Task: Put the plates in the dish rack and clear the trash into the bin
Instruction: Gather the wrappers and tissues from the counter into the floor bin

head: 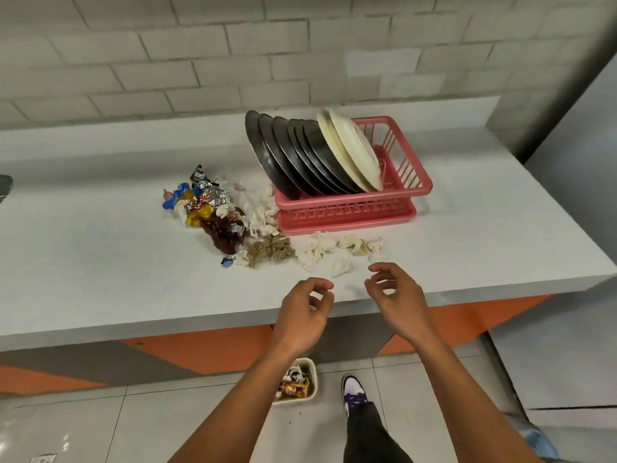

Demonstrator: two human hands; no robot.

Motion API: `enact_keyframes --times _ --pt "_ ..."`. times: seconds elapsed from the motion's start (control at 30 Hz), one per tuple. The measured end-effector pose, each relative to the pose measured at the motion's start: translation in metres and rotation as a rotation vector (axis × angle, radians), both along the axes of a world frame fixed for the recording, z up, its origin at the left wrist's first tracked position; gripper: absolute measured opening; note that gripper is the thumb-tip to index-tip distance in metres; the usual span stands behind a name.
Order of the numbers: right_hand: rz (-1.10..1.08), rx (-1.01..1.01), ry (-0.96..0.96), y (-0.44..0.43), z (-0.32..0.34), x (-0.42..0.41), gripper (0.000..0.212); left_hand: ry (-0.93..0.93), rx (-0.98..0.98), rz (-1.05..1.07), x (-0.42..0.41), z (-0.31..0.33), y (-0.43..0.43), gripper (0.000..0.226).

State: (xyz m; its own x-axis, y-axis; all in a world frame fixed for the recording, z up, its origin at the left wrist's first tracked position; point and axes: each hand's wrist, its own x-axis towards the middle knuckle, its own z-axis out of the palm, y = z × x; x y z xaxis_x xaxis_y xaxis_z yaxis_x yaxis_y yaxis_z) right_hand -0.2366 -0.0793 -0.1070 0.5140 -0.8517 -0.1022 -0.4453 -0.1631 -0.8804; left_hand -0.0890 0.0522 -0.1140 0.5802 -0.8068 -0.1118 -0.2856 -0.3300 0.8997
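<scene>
Both hands, left hand (pixel 305 307) and right hand (pixel 395 295), hover empty with fingers loosely curled. Plates (pixel 310 155) stand in the pink dish rack (pixel 347 213) at 12 o'clock, trash (pixel 233 218) piled at 10 o'clock, bin (pixel 312 389) on the floor at 6.

A long white counter (pixel 100 248) runs along a pale grey brick-pattern wall (pixel 200 55); orange and grey panels (pixel 200 349) face its front edge, above a glossy light tiled floor (pixel 83 426).

One head-worn view looks forward and steeply down, close over the counter's (pixel 100 262) near edge, facing the wall.
</scene>
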Motion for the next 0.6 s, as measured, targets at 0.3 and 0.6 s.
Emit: enact_keyframes --times 0.3,0.6 --pt "0.17 -0.128 0.365 -0.112 -0.021 0.019 0.071 -0.31 0.285 -0.022 0.004 -0.033 -0.088 0.046" --pt "0.351 -0.135 0.472 -0.147 -0.036 0.047 0.067 -0.415 0.361 0.067 -0.002 -0.043 -0.121 0.042"
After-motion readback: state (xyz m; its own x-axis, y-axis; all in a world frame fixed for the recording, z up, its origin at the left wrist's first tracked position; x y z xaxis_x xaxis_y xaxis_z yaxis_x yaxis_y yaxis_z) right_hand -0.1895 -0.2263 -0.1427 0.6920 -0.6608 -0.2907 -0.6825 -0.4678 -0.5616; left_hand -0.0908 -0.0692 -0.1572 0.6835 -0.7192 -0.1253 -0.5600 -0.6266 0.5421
